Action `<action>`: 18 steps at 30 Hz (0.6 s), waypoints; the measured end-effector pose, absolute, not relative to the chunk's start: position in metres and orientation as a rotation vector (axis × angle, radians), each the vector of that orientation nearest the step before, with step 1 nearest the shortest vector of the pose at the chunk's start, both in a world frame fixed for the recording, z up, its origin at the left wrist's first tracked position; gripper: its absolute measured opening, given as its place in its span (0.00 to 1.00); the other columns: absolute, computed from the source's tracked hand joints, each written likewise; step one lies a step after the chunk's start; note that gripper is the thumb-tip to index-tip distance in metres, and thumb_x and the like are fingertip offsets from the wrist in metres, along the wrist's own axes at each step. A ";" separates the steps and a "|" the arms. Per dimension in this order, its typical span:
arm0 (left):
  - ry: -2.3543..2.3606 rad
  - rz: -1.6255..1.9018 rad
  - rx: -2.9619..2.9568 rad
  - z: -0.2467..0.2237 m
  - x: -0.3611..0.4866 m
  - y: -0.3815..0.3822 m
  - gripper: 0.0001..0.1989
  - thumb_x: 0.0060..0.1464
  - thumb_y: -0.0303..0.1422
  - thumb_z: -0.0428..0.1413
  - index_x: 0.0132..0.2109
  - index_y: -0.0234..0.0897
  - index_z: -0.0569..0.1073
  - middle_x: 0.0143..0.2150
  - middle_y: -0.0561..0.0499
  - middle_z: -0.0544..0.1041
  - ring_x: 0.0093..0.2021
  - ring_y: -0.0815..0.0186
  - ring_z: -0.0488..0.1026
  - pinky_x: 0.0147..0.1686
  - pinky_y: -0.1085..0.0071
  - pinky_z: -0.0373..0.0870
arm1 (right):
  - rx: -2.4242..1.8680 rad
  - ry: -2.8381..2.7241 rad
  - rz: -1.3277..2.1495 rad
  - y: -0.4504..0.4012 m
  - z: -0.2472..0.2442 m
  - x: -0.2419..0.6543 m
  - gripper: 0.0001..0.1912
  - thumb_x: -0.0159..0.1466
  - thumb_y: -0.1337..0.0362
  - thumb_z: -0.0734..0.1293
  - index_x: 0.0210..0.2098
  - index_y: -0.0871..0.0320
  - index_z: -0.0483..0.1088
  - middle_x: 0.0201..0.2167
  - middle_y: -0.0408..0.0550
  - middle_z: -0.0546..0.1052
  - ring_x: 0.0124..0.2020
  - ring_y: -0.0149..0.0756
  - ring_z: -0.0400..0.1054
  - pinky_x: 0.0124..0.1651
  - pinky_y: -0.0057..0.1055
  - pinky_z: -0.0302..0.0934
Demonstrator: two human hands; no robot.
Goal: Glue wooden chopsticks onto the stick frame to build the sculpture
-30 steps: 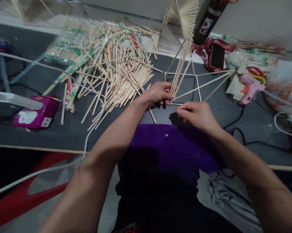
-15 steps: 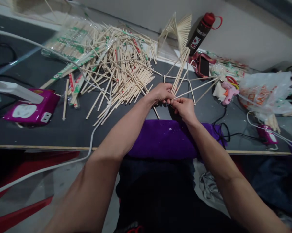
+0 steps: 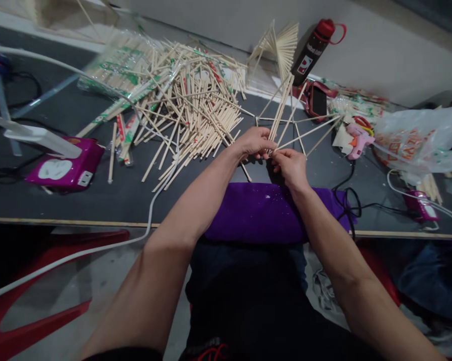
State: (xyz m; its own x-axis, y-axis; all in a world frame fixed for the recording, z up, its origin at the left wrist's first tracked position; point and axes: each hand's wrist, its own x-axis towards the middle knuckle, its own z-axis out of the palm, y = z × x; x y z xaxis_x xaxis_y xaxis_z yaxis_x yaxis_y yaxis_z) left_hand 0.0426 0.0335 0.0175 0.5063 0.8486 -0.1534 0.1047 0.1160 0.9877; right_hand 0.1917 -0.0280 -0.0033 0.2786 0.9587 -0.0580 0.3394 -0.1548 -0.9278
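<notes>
My left hand (image 3: 259, 142) is closed around the lower ends of several wooden chopsticks (image 3: 281, 108), which fan upward and away from me. My right hand (image 3: 291, 165) touches the left one, its thumb and fingers pinched at the near end of a chopstick; the exact contact is partly hidden. Around and beyond the hands stands an open frame of joined chopsticks (image 3: 299, 138), one long stick reaching right toward a pink glue gun (image 3: 359, 140). Left of my hands lies a big heap of loose chopsticks (image 3: 206, 115).
Wrapped chopsticks (image 3: 120, 65) lie at the back left. A purple power block (image 3: 65, 165) and a white cable (image 3: 150, 205) are on the left. Purple cloth (image 3: 259, 213) covers the near edge. A bottle (image 3: 312, 52), phone (image 3: 318, 100), fan-shaped stick model (image 3: 284, 47) and plastic bag (image 3: 417, 138) stand behind and right.
The whole view has shifted slightly, so things appear further right. One chopstick above my hands now leans more to the right, apart from the bundle. Both hands keep their closed grip.
</notes>
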 end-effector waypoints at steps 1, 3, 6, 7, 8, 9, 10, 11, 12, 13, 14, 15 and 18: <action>0.909 0.685 1.358 0.017 0.043 0.034 0.06 0.58 0.29 0.60 0.42 0.33 0.73 0.32 0.53 0.76 0.21 0.76 0.73 0.19 0.78 0.59 | -1.657 -1.194 0.895 -0.030 -0.002 0.193 0.10 0.56 0.59 0.69 0.30 0.61 0.74 0.21 0.43 0.74 0.15 0.25 0.62 0.19 0.23 0.52; 0.899 0.715 1.339 0.019 0.043 0.035 0.07 0.62 0.33 0.57 0.39 0.33 0.72 0.35 0.52 0.76 0.21 0.76 0.74 0.17 0.78 0.57 | -1.601 -1.212 0.884 -0.037 0.002 0.195 0.10 0.57 0.59 0.69 0.29 0.60 0.74 0.22 0.42 0.74 0.16 0.25 0.62 0.20 0.24 0.53; 0.985 0.809 1.314 0.028 0.041 0.034 0.07 0.63 0.34 0.56 0.40 0.34 0.72 0.34 0.54 0.74 0.21 0.76 0.74 0.16 0.78 0.57 | -1.490 -1.379 0.748 -0.046 0.011 0.201 0.10 0.60 0.58 0.69 0.30 0.59 0.74 0.20 0.41 0.73 0.17 0.27 0.64 0.24 0.26 0.57; 1.047 0.874 1.318 0.033 0.039 0.033 0.05 0.63 0.33 0.56 0.41 0.34 0.72 0.33 0.55 0.74 0.20 0.77 0.73 0.16 0.78 0.57 | -1.457 -1.470 0.666 -0.049 0.015 0.203 0.09 0.61 0.58 0.68 0.30 0.58 0.75 0.21 0.41 0.73 0.18 0.28 0.65 0.26 0.27 0.59; 1.110 0.952 1.325 0.038 0.037 0.031 0.04 0.62 0.31 0.57 0.40 0.34 0.73 0.31 0.56 0.73 0.19 0.78 0.71 0.16 0.79 0.57 | -1.427 -1.572 0.566 -0.050 0.019 0.205 0.09 0.62 0.59 0.68 0.30 0.57 0.75 0.22 0.42 0.74 0.20 0.30 0.66 0.28 0.28 0.60; 1.159 1.024 1.339 0.044 0.035 0.027 0.04 0.61 0.31 0.57 0.38 0.34 0.73 0.30 0.57 0.73 0.18 0.79 0.69 0.17 0.79 0.57 | -1.394 -1.683 0.447 -0.051 0.023 0.208 0.09 0.63 0.59 0.67 0.30 0.56 0.75 0.23 0.44 0.75 0.22 0.32 0.68 0.30 0.29 0.62; 1.180 1.057 1.354 0.050 0.032 0.023 0.06 0.61 0.31 0.58 0.35 0.33 0.73 0.27 0.57 0.72 0.17 0.80 0.66 0.17 0.80 0.56 | -1.352 -1.800 0.320 -0.051 0.027 0.211 0.09 0.64 0.60 0.66 0.30 0.55 0.74 0.25 0.45 0.76 0.24 0.33 0.70 0.32 0.30 0.62; 1.175 1.033 1.362 0.055 0.029 0.018 0.10 0.62 0.32 0.58 0.32 0.33 0.72 0.24 0.57 0.71 0.16 0.81 0.64 0.17 0.80 0.55 | -1.303 -1.909 0.186 -0.050 0.030 0.214 0.09 0.65 0.61 0.65 0.30 0.55 0.74 0.27 0.46 0.77 0.27 0.34 0.71 0.33 0.31 0.62; 1.141 0.955 1.368 0.059 0.026 0.013 0.13 0.63 0.33 0.57 0.30 0.33 0.72 0.22 0.57 0.71 0.15 0.81 0.63 0.17 0.80 0.55 | -1.253 -2.011 0.058 -0.048 0.033 0.218 0.10 0.66 0.62 0.64 0.31 0.55 0.74 0.28 0.47 0.78 0.29 0.35 0.71 0.34 0.31 0.62; 1.102 0.845 1.357 0.062 0.024 0.008 0.16 0.64 0.34 0.56 0.28 0.32 0.72 0.21 0.56 0.71 0.15 0.80 0.62 0.16 0.80 0.53 | -1.209 -2.103 -0.057 -0.046 0.035 0.222 0.11 0.67 0.63 0.63 0.31 0.55 0.75 0.29 0.48 0.78 0.30 0.35 0.71 0.34 0.31 0.60; 1.059 0.726 1.333 0.064 0.022 0.003 0.17 0.64 0.35 0.56 0.28 0.32 0.73 0.20 0.55 0.71 0.14 0.80 0.63 0.16 0.79 0.53 | -1.175 -2.183 -0.156 -0.043 0.037 0.226 0.12 0.68 0.64 0.61 0.32 0.55 0.75 0.29 0.48 0.78 0.30 0.35 0.70 0.33 0.31 0.58; 1.018 0.620 1.303 0.064 0.021 -0.001 0.17 0.64 0.36 0.56 0.28 0.32 0.75 0.20 0.54 0.72 0.15 0.79 0.65 0.15 0.79 0.53 | -1.149 -2.257 -0.243 -0.041 0.038 0.230 0.13 0.69 0.64 0.61 0.33 0.56 0.75 0.30 0.49 0.78 0.29 0.34 0.69 0.31 0.32 0.55; 0.932 0.435 1.190 0.058 0.023 -0.013 0.11 0.61 0.34 0.60 0.32 0.31 0.78 0.22 0.51 0.76 0.17 0.76 0.71 0.16 0.80 0.58 | -1.045 -2.475 -0.453 -0.040 0.040 0.242 0.16 0.72 0.62 0.59 0.34 0.58 0.76 0.30 0.48 0.77 0.26 0.32 0.65 0.28 0.34 0.47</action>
State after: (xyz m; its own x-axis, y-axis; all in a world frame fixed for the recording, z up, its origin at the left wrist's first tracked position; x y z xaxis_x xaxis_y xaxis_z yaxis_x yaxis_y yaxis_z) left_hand 0.0230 -0.0133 0.0583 0.5711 0.7260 -0.3831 0.1725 0.3501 0.9207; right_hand 0.2422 -0.0403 0.0399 -0.6326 0.5998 0.4901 0.7345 0.6652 0.1340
